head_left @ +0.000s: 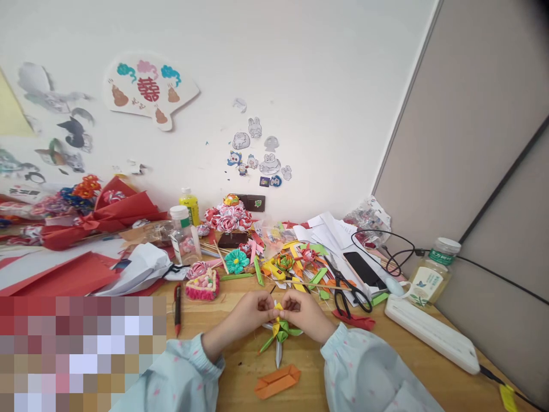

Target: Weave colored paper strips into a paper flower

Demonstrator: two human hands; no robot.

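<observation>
Fingers pinched, my left hand (256,309) grips the upper left of a folded paper flower (282,331) with yellow, green and white pieces. My right hand (302,312) pinches the same flower from the other side, so the fingertips of both hands almost meet at its yellow top. Green and white petals spread out below the fingers, over the wooden table (240,377). Closer to me lies a folded orange paper piece (278,382), touched by neither hand. The exact spot where the fingertips press the paper is partly hidden.
Black scissors (343,286) and a phone (364,270) lie right of my hands; a white power strip (431,332) and a bottle (433,274) stand beyond. A pen (177,309) and a heart-shaped craft (202,287) are left. Coloured paper scraps pile up behind.
</observation>
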